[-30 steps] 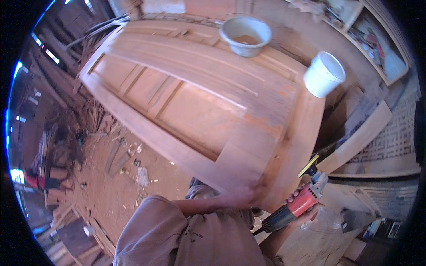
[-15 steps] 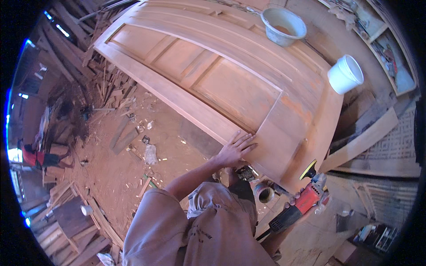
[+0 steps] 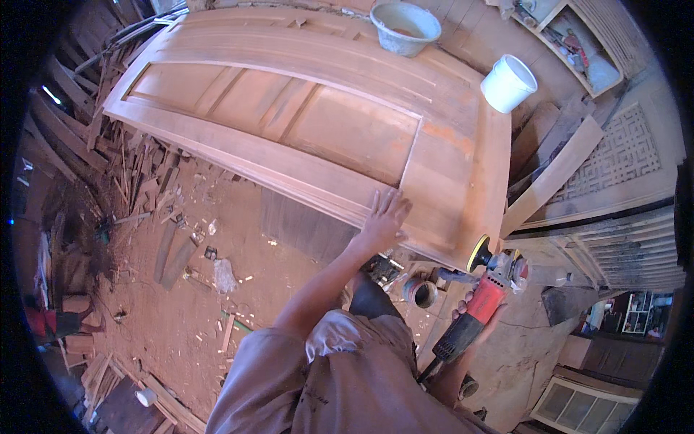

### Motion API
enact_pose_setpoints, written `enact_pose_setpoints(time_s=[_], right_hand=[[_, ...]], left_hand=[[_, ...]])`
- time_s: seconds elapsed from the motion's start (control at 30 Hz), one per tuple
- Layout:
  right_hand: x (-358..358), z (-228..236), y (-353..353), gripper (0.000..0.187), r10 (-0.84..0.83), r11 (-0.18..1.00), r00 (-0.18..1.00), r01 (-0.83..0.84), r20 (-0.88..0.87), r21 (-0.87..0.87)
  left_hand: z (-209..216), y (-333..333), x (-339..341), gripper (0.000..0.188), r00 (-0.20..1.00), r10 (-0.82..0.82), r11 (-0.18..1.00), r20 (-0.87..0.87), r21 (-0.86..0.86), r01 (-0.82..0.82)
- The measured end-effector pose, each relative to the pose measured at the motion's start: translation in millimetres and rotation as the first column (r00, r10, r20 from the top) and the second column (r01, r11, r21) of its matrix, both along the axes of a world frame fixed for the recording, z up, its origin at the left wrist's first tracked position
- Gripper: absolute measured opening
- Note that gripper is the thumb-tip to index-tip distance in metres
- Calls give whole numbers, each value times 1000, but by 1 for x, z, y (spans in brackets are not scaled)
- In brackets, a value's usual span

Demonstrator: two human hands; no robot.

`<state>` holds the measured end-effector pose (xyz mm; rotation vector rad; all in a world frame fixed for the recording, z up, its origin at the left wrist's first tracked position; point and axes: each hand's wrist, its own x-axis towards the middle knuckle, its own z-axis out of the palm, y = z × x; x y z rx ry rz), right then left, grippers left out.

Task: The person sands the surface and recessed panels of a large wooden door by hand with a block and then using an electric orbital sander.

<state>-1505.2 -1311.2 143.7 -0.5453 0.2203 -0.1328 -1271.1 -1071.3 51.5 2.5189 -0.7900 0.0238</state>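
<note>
My left hand (image 3: 386, 220) lies on the near edge of a panelled wooden door (image 3: 340, 130), its fingers spread over the frame by the corner of a recessed panel. In my right hand (image 3: 473, 317) is a red and black angle grinder (image 3: 480, 312), fitted with a yellow-edged round pad (image 3: 478, 253). The grinder is held beside the door's near right corner, and the pad is close to the edge; whether it touches cannot be told. The door lies flat, with paler and orange patches on its surface.
On the door's far side stand a grey basin (image 3: 405, 30) and a white bucket (image 3: 509, 84). Wood offcuts and a clear plastic bag (image 3: 225, 275) litter the dirt floor. A can (image 3: 421, 292) stands below the door. Another person (image 3: 54, 322) is at the far left.
My view has shifted, so the door appears farther left and higher. The grinder has come nearer the door's right corner with its pad turned. My left hand stays on the door.
</note>
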Motion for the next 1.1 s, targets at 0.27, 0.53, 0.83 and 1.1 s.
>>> enact_pose_setpoints(time_s=[0.27, 0.53, 0.83, 1.1], right_hand=[[-18, 33, -30, 93, -201, 975, 980, 201, 16, -95], [-30, -19, -47, 94, -21, 993, 989, 4, -149, -118], [76, -5, 13, 96, -105, 940, 939, -13, -327, -341], [146, 17, -24, 74, -361, 856, 875, 172, -324, -487]], left_hand=[[-47, 105, -153, 68, 755, -148, 914, -639, -380, -142], [-95, 189, -243, 54, 339, 314, 891, -887, 152, -428], [67, -36, -113, 90, 523, -473, 663, -709, -678, -319], [106, -163, -38, 75, 695, -374, 568, -614, -744, -352]])
